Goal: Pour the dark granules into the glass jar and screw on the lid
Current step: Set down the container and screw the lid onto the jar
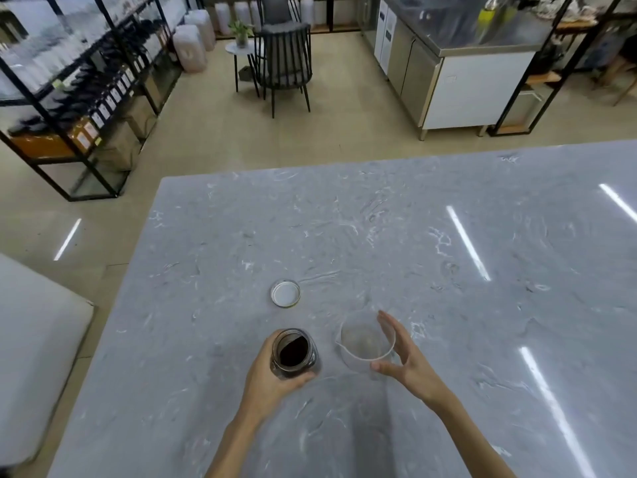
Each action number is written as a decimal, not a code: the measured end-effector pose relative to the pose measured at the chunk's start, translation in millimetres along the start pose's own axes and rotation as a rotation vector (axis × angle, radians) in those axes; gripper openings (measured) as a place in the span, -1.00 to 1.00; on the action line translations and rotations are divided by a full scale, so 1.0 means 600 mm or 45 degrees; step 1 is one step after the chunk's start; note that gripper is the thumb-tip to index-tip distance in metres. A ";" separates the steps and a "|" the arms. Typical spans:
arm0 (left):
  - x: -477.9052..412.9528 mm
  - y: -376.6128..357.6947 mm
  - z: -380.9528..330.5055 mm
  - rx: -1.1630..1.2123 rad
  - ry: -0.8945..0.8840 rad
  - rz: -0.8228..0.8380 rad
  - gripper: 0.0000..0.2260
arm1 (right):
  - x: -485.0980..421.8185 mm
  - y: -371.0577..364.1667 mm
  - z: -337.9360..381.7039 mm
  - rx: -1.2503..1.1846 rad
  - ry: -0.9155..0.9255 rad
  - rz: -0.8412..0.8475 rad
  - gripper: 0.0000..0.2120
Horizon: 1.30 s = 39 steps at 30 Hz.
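Observation:
A glass jar [294,353] holding dark granules stands upright and uncovered on the grey marble table [448,253]. My left hand [272,377] is wrapped around its left side. To its right stands a clear glass beaker [366,341] with a small spout, which looks empty. My right hand [403,357] sits just right of the beaker with fingers spread, close to its wall but not closed on it. The round lid [285,293] lies flat on the table beyond the jar, its white inside facing up.
The table's left edge [113,322] drops to the floor, where a white cushioned seat [38,353] stands. Beyond the far edge are black shelving racks [79,98], a dark chair [284,63] and a steel counter [458,74].

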State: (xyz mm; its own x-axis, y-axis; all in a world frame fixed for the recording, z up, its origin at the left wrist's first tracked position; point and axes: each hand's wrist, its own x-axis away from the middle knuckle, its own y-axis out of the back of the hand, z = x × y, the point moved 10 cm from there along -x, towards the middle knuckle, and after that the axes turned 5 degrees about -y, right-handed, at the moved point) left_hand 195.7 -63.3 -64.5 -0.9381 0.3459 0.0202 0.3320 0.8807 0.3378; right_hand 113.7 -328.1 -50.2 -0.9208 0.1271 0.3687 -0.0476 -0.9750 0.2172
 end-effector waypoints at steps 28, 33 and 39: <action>0.028 0.005 -0.002 0.066 -0.060 0.048 -0.28 | 0.000 -0.013 -0.013 -0.059 -0.012 0.023 -0.15; 0.006 0.005 0.004 0.009 -0.039 0.079 -0.24 | 0.004 -0.016 -0.011 -0.063 -0.050 0.072 -0.13; -0.002 0.006 0.002 -0.065 -0.053 0.111 -0.20 | 0.006 -0.026 0.000 -0.065 -0.066 0.168 -0.05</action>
State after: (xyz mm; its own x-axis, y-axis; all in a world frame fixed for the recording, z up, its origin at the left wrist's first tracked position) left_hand 198.4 -60.1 -64.4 -0.9004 0.4348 0.0129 0.4061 0.8294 0.3836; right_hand 111.0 -312.7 -52.2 -0.8993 0.0049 0.4373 0.0518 -0.9917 0.1177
